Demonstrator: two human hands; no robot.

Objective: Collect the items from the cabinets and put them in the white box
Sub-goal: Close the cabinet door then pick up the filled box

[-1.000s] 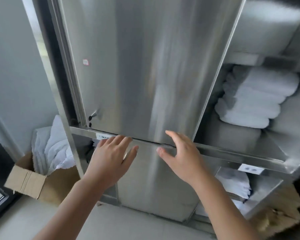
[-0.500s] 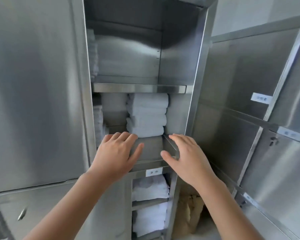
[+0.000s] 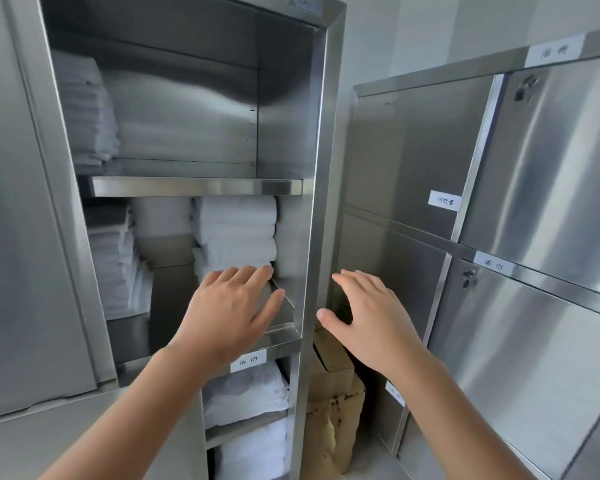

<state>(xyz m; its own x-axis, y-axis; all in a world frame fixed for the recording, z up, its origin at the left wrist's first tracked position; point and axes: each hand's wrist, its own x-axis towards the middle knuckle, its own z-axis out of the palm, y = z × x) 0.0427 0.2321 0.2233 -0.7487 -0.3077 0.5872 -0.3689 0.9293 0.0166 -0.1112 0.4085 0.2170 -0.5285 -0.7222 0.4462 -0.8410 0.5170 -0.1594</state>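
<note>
- Since half a second earlier, your left hand (image 3: pixel 229 313) had advanced to the foot of the towel stack (image 3: pixel 236 233), and your right hand (image 3: pixel 371 320) had ended up outside the cabinet post (image 3: pixel 321 202).
- The towel stack sat on the middle shelf (image 3: pixel 136 337), at its right side. The white box was not in view.
- Both hands were spread flat with straight fingers and held nothing. Whether your left fingertips touched the bottom towel could not be told.
- Step judged: reaching for the stack. Bring your right hand round the post, slide one palm under the bottom towel, press the other on top, and lift level so the folds do not slump.
- The towels were thick, plush and round-folded. The thinner linen pile (image 3: pixel 115 265) at left leaned. The cabinet was brushed steel with hard square edges. A creased cardboard box (image 3: pixel 333 403) stood just beside the post.
</note>
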